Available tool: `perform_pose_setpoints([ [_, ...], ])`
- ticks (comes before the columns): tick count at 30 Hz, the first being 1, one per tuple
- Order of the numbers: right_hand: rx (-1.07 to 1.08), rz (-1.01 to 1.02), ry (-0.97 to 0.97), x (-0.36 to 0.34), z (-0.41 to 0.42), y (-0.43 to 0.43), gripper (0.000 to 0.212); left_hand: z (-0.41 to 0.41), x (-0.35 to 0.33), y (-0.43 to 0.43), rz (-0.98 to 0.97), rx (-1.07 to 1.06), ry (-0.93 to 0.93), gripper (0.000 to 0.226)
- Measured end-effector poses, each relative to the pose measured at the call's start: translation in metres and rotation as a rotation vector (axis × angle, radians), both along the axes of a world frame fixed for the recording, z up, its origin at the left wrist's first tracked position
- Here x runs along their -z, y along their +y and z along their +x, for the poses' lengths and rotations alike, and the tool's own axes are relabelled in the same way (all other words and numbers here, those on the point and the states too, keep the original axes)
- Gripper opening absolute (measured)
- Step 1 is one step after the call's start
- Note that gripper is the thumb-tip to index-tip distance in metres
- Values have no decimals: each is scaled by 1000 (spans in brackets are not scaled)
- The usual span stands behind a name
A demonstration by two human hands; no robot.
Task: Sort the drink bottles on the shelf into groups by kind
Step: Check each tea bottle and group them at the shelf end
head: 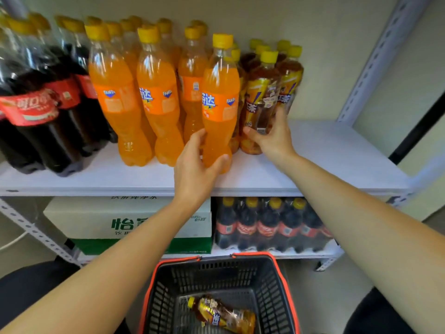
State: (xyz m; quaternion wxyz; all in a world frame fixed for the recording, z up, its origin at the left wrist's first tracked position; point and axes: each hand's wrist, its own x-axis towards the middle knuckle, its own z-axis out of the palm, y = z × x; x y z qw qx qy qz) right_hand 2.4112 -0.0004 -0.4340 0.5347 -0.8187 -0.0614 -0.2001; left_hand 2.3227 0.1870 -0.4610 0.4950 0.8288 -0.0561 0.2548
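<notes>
On the white shelf stand dark cola bottles at the left, orange Fanta bottles in the middle and brown iced tea bottles at the right. My left hand grips the lower part of the rightmost Fanta bottle, which stands at the shelf front. My right hand wraps around the front iced tea bottle, right beside that Fanta bottle. All bottles have yellow caps.
Below me sits a black basket with a red rim holding one iced tea bottle on its side. The lower shelf carries a white and green carton and a pack of cola bottles. The upper shelf's right end is bare.
</notes>
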Motion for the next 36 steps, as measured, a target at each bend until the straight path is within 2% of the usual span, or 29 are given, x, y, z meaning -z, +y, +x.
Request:
perform_pose_setpoints([
  [4, -87, 204, 51, -1, -13, -9, 65, -3, 1, 0, -23, 29, 11, 68],
  [8, -160, 405, 144, 0, -59, -23, 46, -9, -1, -1, -40, 38, 44, 71],
  [12, -282, 557, 282, 13, -117, -34, 41, -27, -5, -6, -109, -65, -5, 49],
  [14, -339, 558, 314, 22, -142, -37, 39, -38, -10, -10, -150, -31, -14, 33],
  [16, -388, 535, 342, 32, -160, -35, 45, -50, -16, -16, -225, 124, 49, 25],
  [19, -428, 485, 355, 40, -180, -28, 47, -69, -28, -25, -374, 380, 185, 42],
  [21, -440, 432, 350, 44, -193, -25, 50, -78, -32, -28, -441, 471, 238, 44],
  [25, -372, 199, 299, 56, -216, -19, 65, -95, -23, -27, -424, 467, 270, 45],
  [27, -360, 157, 325, 64, -224, -14, 68, -101, -16, -26, -452, 483, 303, 49],
  [32, -575, 255, 563, 73, -226, -17, 62, -107, -1, -19, -525, 592, 397, 50],
  [36, -609, 285, 585, 77, -223, -19, 51, -105, 4, -15, -584, 637, 441, 47],
])
